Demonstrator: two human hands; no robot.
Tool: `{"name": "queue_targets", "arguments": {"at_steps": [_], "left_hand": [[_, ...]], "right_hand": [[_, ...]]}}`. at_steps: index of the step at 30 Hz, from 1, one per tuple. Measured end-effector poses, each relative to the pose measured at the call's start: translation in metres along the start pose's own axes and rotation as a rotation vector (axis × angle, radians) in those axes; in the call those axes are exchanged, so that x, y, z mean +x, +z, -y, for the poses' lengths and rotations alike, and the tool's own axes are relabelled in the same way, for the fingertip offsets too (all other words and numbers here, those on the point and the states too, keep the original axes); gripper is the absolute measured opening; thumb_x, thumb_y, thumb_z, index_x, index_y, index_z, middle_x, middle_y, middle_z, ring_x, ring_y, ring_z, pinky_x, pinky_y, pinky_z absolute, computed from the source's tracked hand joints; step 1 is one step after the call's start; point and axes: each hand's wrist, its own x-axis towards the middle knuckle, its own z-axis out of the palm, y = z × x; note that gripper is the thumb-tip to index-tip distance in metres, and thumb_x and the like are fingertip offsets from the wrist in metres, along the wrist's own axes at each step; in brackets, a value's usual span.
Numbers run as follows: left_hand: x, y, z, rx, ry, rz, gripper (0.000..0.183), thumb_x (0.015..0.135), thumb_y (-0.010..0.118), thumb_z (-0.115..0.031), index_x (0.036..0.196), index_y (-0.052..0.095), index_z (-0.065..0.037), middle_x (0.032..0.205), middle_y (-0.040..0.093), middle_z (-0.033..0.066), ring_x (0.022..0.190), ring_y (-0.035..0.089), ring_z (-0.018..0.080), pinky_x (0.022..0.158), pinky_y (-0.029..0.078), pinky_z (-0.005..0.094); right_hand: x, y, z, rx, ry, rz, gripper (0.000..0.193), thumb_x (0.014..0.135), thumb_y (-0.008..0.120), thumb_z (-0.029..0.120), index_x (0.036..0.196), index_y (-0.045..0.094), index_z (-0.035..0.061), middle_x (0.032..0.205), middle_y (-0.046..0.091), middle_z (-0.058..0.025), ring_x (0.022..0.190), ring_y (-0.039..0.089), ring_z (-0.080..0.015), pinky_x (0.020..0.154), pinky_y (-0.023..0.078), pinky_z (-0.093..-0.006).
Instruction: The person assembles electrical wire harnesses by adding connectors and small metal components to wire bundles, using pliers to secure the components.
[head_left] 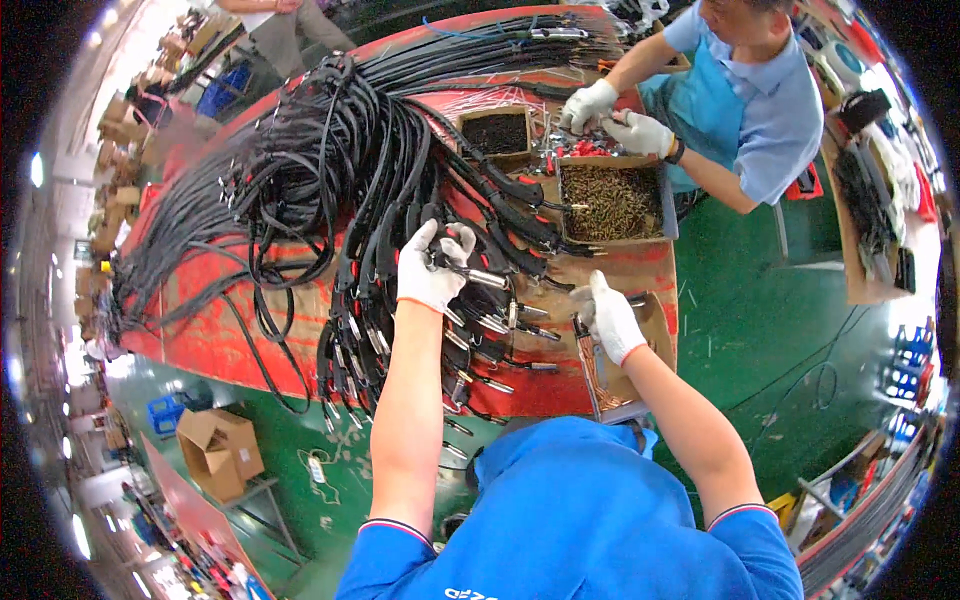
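Note:
My left hand (432,265), in a white glove, is closed round the black handle of a welding torch (485,277); its silvery metal end points right. Below and around it, many similar torches (372,255) with black curved handles, red triggers and metal ends lie heaped on the table. My right hand (612,320), also gloved, is over an open cardboard box (655,335) at the table's near right edge. Its fingers are apart, and I see nothing held in them. Beside it, a narrow tray holds thin copper-coloured rods (592,370).
Long black cables (190,255) run across the red table (240,355) to the left. A box of small brass parts (612,200) and one of black parts (495,132) stand beyond my hands. Across the table, a co-worker's gloved hands (640,133) are over small metal and red parts.

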Motion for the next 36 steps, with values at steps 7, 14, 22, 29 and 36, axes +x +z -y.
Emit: {"name": "queue_targets", "arguments": {"at_steps": [7,14,22,29,36], "left_hand": [[-0.001,0.001,-0.004,0.068,0.075,-0.026,0.029,0.098,0.065,-0.02,0.103,0.057,0.007,0.104,0.064,0.0233,0.081,0.069,0.0261,0.055,0.061,0.0255],[-0.003,0.004,-0.004,0.114,0.129,-0.114,0.029,0.097,0.066,-0.023,0.096,0.064,0.006,0.104,0.069,0.0184,0.07,0.071,0.0198,0.052,0.057,0.0245],[-0.004,-0.029,-0.007,0.651,0.171,-0.297,0.022,0.098,0.063,-0.021,0.097,0.059,0.0,0.092,0.067,0.0157,0.082,0.071,0.0357,0.052,0.061,0.0309],[-0.011,-0.078,-0.037,1.718,0.44,-0.501,0.033,0.088,0.074,-0.03,0.103,0.066,-0.001,0.087,0.071,0.0149,0.077,0.071,0.0322,0.071,0.059,0.0429],[-0.03,-0.029,0.011,2.465,0.542,-0.903,0.059,0.08,0.074,-0.05,0.112,0.065,-0.001,0.109,0.072,0.0257,0.104,0.07,0.0421,0.091,0.055,0.0483]], "right_hand": [[-0.028,-0.036,-0.03,0.079,0.037,-0.101,0.056,0.109,0.041,0.053,0.103,0.071,0.0057,0.063,0.05,0.0047,0.045,0.038,-0.0067,0.042,0.03,-0.0245],[-0.04,-0.056,-0.043,0.078,0.056,-0.165,0.056,0.109,0.04,0.052,0.105,0.07,0.0044,0.064,0.05,0.0046,0.046,0.039,-0.0062,0.043,0.032,-0.0242],[-0.049,-0.061,-0.052,0.06,0.036,-0.177,0.055,0.106,0.045,0.052,0.098,0.072,0.0048,0.066,0.056,0.0008,0.055,0.047,-0.0102,0.053,0.038,-0.0293],[-0.049,-0.059,-0.068,-0.184,-0.147,-0.152,0.05,0.109,0.044,0.045,0.102,0.07,0.0039,0.069,0.055,0.0003,0.057,0.047,-0.0094,0.053,0.038,-0.0291],[-0.04,-0.064,-0.076,-0.478,-0.319,-0.131,0.038,0.106,0.05,0.035,0.102,0.069,0.0019,0.087,0.069,-0.0153,0.083,0.065,-0.0298,0.078,0.05,-0.04]]}}
